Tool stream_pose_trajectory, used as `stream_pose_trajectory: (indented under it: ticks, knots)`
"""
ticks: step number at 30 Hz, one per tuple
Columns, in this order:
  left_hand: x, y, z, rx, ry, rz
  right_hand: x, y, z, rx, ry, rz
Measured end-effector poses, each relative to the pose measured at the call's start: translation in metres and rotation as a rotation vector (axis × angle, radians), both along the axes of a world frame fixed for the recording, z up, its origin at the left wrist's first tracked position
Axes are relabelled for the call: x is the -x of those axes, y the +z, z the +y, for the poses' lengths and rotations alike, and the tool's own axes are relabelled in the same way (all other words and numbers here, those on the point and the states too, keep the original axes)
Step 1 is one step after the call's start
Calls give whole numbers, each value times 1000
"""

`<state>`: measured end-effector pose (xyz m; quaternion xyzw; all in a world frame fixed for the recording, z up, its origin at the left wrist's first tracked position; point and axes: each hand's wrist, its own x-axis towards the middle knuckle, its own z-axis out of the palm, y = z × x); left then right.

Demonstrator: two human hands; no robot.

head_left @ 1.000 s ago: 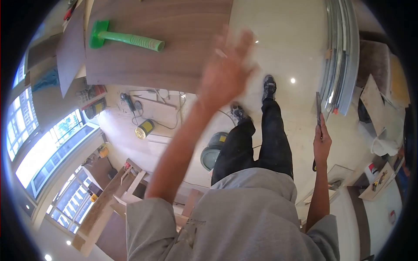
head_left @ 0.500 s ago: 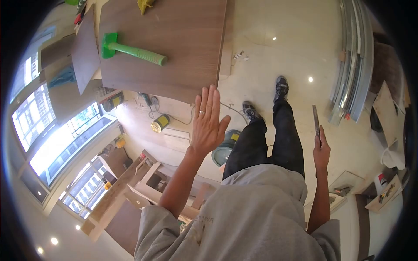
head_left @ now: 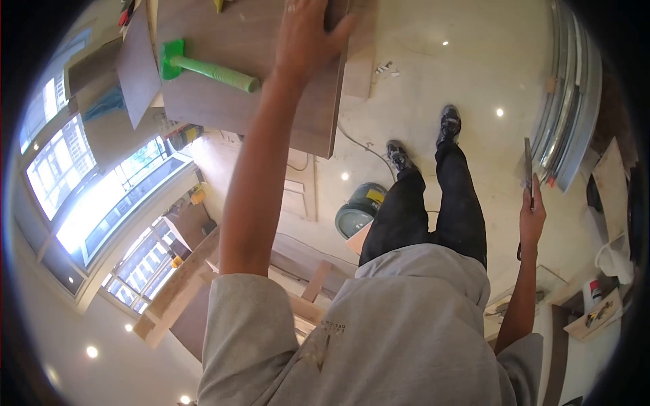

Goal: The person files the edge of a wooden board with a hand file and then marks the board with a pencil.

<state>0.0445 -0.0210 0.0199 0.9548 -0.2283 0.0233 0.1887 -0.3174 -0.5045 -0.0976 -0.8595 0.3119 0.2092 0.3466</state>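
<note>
Because the green hammer lies loose on the brown board, I advise from my remote post that the reaching arm stay clear of its handle; the board looks wood-grained and straight-edged. Over its right side I record the left hand, back upward, thumb spread wide, nothing seen in its grasp; the fingertips leave my view and contact cannot be confirmed. A flat palm with even pressure would, in my judgement, serve best there. Far right, well apart from the board, I find a slim tool, narrow, straight and greyish, type undetermined, gripped in the right hand; I recommend holding it pointed away from the trouser leg.
</note>
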Motion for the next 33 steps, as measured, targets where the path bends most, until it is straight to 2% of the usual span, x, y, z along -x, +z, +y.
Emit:
stream_pose_trajectory:
  ticks: [1,3,7,9,12,14,16,19,22,25,27,29,30,31,33]
  knots:
    - [18,6,2,-24,-35,26,3,-2,-5,2,-16,1]
    - [79,-5,21,-88,49,43,10,-10,-11,7,-61,-8]
    - [220,28,48,-196,147,332,6,-11,-20,4,-66,37]
    - [274,52,48,-299,207,490,-12,-11,-12,-18,-82,-79]
    - [324,72,33,-196,311,447,-68,-6,16,24,67,-427]
    - [316,74,22,-136,235,430,-121,9,45,-52,107,-509]
    - [279,68,11,-80,205,384,-181,37,91,-244,-4,-491]
    - [189,39,8,-78,157,212,-259,85,164,-620,-163,-478]
    - [100,-5,4,-79,145,37,-318,134,246,-929,-268,-613]
    - [53,-17,-20,-367,116,-62,-375,143,314,-930,-194,-726]
    - [60,-49,-37,-490,-79,-167,-400,160,370,-931,-251,-694]
    - [62,-69,-59,-305,-299,-94,-420,160,427,-880,-321,-653]
    - [72,-66,-66,-60,-424,47,-425,153,452,-830,-337,-624]
    - [78,-47,-66,-104,-494,75,-427,135,479,-687,-317,-609]
    - [80,-26,-58,-217,-418,-9,-423,129,505,-476,-252,-613]
